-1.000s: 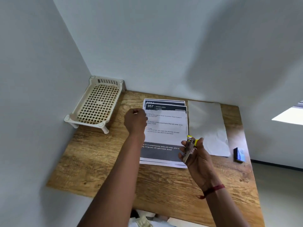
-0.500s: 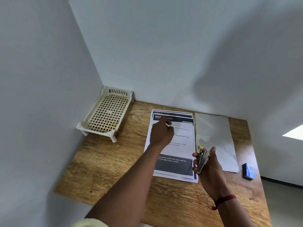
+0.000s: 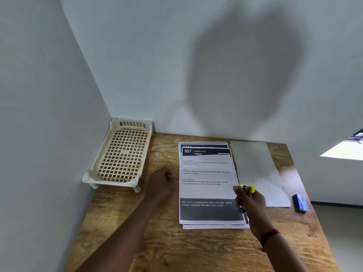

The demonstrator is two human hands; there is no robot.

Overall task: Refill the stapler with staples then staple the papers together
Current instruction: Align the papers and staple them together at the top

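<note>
Grainy wood under me, the table (image 3: 196,250) matt and streaky; printed papers (image 3: 206,189) plain matt paper; blank sheet (image 3: 255,169) faintly creased; tray (image 3: 110,182) dull cream plastic lattice; my right hand (image 3: 253,207) grips the stapler (image 3: 246,188), bright metal with yellow plastic; red thread (image 3: 270,235) round that wrist.

Near counter (image 3: 192,250) is open to pass; far-left corner blocked w/ basket (image 3: 121,156), blue box (image 3: 300,203) at right edge; papers (image 3: 206,191) flat in mid.
</note>
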